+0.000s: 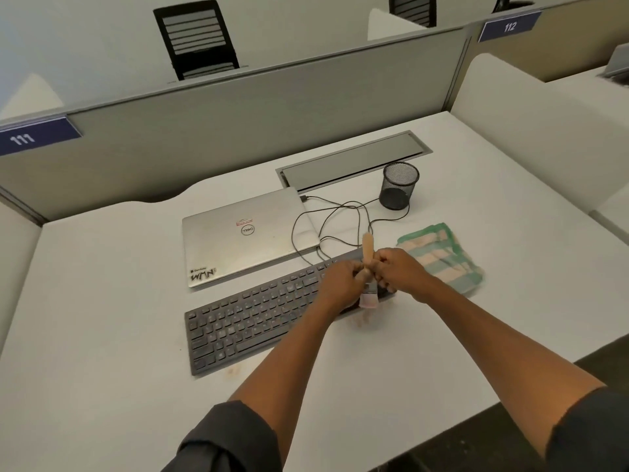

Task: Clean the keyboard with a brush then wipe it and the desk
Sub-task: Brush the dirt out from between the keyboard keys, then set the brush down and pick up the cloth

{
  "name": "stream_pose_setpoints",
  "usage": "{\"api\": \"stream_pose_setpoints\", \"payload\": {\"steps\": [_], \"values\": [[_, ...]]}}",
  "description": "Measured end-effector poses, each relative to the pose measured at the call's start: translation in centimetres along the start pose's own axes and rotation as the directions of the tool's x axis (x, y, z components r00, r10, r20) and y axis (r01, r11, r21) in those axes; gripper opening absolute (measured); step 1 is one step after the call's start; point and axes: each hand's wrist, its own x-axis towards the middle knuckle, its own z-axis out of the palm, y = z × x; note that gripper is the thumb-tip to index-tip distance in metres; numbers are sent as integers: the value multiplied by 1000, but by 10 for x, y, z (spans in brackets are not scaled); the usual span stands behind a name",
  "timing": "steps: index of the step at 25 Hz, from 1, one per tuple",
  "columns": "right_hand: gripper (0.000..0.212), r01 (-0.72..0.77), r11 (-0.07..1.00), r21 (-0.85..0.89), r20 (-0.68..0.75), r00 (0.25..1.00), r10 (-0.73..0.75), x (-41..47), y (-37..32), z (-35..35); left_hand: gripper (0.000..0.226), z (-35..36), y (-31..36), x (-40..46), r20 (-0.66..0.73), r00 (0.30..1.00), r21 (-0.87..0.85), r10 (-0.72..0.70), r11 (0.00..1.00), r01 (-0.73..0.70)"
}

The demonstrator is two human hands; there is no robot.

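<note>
A dark grey keyboard lies at a slant on the white desk. Above its right end both hands hold a small paintbrush upright, wooden handle up and bristles down near the keys. My left hand grips the brush around its lower handle and ferrule. My right hand grips the handle from the right side. The keyboard's right end is hidden beneath the hands. A folded green and peach striped cloth lies on the desk just right of the hands.
A shut silver laptop lies behind the keyboard, with a black cable looping beside it. A black mesh pen cup stands at the back right, near a metal cable hatch. Partition walls surround the desk.
</note>
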Motion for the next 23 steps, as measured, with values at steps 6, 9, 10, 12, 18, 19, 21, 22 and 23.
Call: {"api": "stream_pose_setpoints", "payload": {"steps": [6, 9, 10, 12, 18, 19, 21, 22, 23], "values": [[35, -51, 998, -40, -35, 998, 50, 47, 46, -43, 19, 46, 33, 67, -63, 981, 33, -185, 982, 187], [31, -66, 993, -94, -55, 997, 61, 65, 64, -59, 18, 61, 46, 91, -93, 971, 74, -220, 971, 227], [29, -65, 992, -113, -59, 997, 58, 69, 68, -66, 17, 64, 51, 98, -92, 969, 86, -230, 967, 238], [28, -60, 989, -137, -47, 997, 54, 79, 76, -80, 16, 69, 60, 110, -89, 959, 104, -270, 955, 279], [14, -77, 976, -203, -19, 997, 75, 95, 85, -93, 36, 83, 68, 131, -60, 937, 222, -345, 910, 349], [15, -81, 975, -206, -20, 997, 78, 97, 85, -93, 34, 85, 67, 132, -71, 937, 231, -342, 908, 349], [13, -83, 975, -205, -30, 996, 79, 99, 86, -92, 24, 88, 64, 133, -107, 939, 243, -326, 908, 342], [12, -77, 977, -200, -30, 997, 73, 99, 86, -92, 17, 89, 63, 132, -121, 938, 242, -325, 907, 345], [12, -66, 978, -198, -27, 998, 62, 97, 86, -91, 13, 89, 62, 131, -131, 936, 244, -326, 905, 349]]}}
